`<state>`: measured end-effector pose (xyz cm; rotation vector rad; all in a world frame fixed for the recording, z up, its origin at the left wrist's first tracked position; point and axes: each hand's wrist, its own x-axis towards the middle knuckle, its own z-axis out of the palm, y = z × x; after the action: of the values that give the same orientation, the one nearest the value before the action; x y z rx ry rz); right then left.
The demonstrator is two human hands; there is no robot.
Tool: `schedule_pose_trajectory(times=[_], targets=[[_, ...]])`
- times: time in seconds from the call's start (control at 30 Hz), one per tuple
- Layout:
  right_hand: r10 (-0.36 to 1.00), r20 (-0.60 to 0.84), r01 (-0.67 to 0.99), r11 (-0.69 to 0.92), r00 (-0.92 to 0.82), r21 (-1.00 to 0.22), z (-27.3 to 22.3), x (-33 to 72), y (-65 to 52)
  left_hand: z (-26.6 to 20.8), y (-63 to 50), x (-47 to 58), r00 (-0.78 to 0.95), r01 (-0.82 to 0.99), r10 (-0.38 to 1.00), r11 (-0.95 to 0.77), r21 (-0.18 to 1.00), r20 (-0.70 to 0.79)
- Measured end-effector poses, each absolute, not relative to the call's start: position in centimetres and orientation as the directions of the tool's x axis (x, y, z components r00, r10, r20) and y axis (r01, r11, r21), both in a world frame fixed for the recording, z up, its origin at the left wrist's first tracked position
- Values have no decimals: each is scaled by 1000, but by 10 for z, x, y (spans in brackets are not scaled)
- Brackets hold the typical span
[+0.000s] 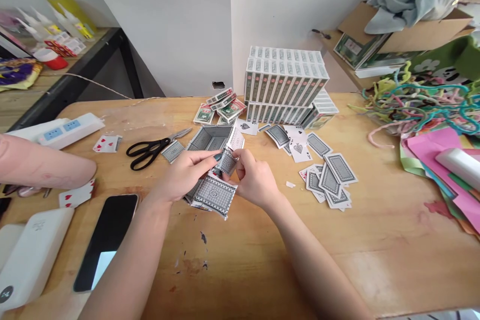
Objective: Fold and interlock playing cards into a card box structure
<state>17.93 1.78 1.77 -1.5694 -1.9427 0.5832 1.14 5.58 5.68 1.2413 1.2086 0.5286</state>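
A box-like structure of folded grey-backed playing cards (214, 195) stands on the wooden table in front of me, with open compartments at its far end. My left hand (187, 174) is closed at its near side, thumb and fingers gripping a folded playing card (227, 161) that joins the structure. From the other side, my right hand (255, 179) pinches the same folded card, fingers curled. The fingertips partly hide where the card meets the rest. Black-handled scissors (147, 152) lie left of the structure, beside a loose card (173, 151).
Loose playing cards (330, 180) are scattered on the right, below stacked card packs (285, 80). A phone (108, 240), a white power bank (35, 255) and a power strip (71, 130) lie left. Pipe cleaners (423, 102) and coloured sheets (431, 155) crowd the right edge.
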Motion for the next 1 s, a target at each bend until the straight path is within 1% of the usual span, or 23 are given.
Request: schedule_pose_trajectory(times=[0.13,0.2,0.27,0.37,0.5,0.57,0.63,0.7,0.8,0.9,1.0], targets=[[977,110,810,212,-182,-546,14,174,17,50,54,13,427,345,835,204,916,-347],[979,104,836,206,-177,-509,11,170,16,47,54,13,426,390,853,128,912,-302],[980,109,841,197,-165,-504,7,168,16,45,54,13,407,441,875,63,895,-262],[981,122,797,193,-150,-572,4,168,16,46,54,15,377,501,892,29,865,-248],[973,194,677,228,-126,-700,4,173,17,47,55,17,326,481,902,99,871,-283],[964,226,633,260,-136,-729,5,175,18,47,56,17,313,464,902,130,877,-299],[962,229,617,273,-151,-738,4,177,18,47,56,17,318,458,894,149,876,-317],[965,208,645,261,-159,-719,2,177,19,47,55,17,347,450,879,149,881,-326],[970,161,724,241,-180,-647,1,177,20,49,53,19,415,439,848,131,889,-329],[974,134,783,228,-185,-578,0,176,20,51,51,20,405,467,854,115,877,-328],[976,138,810,216,-167,-545,-1,174,20,52,50,20,391,484,860,111,868,-328]])
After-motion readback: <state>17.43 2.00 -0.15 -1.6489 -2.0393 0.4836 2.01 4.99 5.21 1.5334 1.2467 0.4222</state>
